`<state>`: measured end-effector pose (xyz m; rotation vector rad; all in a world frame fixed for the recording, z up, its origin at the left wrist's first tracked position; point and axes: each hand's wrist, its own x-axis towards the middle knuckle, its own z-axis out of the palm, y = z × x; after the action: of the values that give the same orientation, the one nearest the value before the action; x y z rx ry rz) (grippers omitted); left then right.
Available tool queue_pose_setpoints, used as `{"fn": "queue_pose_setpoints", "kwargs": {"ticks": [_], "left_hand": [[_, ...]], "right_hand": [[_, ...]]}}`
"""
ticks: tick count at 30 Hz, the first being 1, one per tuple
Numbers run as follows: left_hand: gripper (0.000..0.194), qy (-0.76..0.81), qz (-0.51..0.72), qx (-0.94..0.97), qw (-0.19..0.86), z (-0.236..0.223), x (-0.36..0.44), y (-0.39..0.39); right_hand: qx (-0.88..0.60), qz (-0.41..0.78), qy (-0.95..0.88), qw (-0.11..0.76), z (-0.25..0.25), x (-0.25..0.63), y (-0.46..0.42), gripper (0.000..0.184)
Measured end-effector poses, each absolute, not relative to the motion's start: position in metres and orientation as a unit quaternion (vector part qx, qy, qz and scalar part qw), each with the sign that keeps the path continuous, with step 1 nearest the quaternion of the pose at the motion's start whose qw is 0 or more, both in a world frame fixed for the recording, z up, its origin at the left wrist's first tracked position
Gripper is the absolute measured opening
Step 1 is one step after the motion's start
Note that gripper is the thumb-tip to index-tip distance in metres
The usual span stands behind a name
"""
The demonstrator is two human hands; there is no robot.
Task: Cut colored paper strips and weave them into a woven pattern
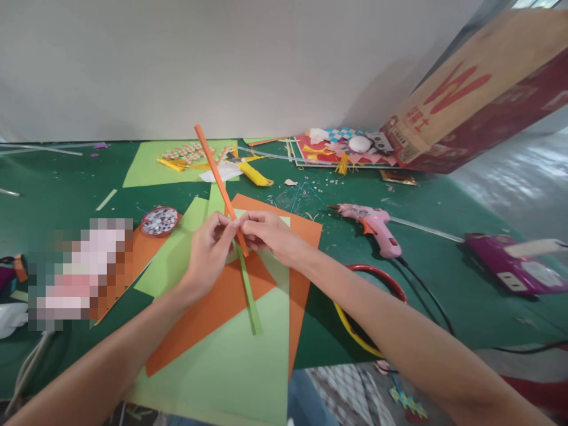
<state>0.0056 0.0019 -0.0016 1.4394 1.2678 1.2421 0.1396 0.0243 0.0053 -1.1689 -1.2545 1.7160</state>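
Note:
My left hand [212,241] and my right hand [265,232] meet above the middle of the table, fingers pinched together. Between them runs a folded orange paper strip [212,163], slanting up and to the left. A green paper strip [249,293] hangs down from the same pinch point. Which fingers grip which strip is partly hidden, but both hands are closed where the strips cross. Underneath lie sheets of light green paper [231,361] and orange paper [306,236], overlapping at angles.
To the right are a pink glue gun [370,225] with its cord and a purple power strip [515,263]. A round tin [160,221] of small pieces sits left. Woven paper crafts [190,154] lie behind, and a large paper bag [479,94] stands back right.

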Motion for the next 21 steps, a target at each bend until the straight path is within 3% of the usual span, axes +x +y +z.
{"fn": "queue_pose_setpoints", "kwargs": {"ticks": [21], "left_hand": [[0.026,0.472,0.584,0.485,0.449,0.0,-0.007,0.018]], "right_hand": [[-0.429,0.687,-0.512,0.286,0.006,0.142,0.023,0.011]]}}
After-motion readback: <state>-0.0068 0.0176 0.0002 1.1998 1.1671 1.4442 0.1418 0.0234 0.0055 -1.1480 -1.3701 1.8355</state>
